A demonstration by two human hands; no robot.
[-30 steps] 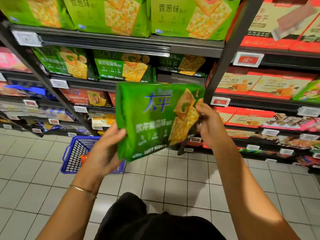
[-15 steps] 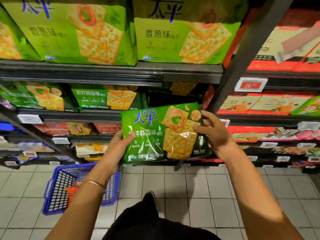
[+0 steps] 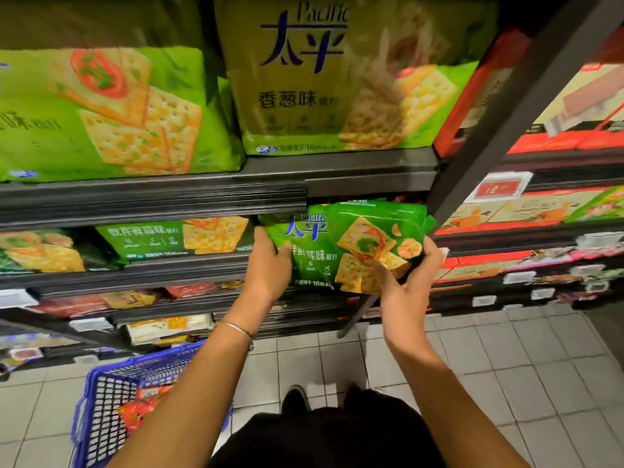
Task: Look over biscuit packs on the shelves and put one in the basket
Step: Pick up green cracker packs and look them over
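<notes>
A dark green biscuit pack [image 3: 347, 244] with cracker pictures and blue characters sits at the mouth of the second shelf, under the shelf rail. My left hand [image 3: 270, 265] grips its left edge. My right hand [image 3: 408, 282] holds its lower right corner, fingers curled round it. A blue wire basket [image 3: 98, 396] stands on the tiled floor at the lower left, below my left forearm, with a red packet inside.
Light green cracker packs [image 3: 111, 109] fill the top shelf; more green packs [image 3: 175, 236] lie left on the second shelf. A dark diagonal upright post [image 3: 499, 123] divides this bay from red and beige boxes [image 3: 526, 211] at right. Price tags line the shelf edges.
Both hands have carried the green pack up and forward from in front of me to the second shelf opening. The camera has moved closer to the shelves.
</notes>
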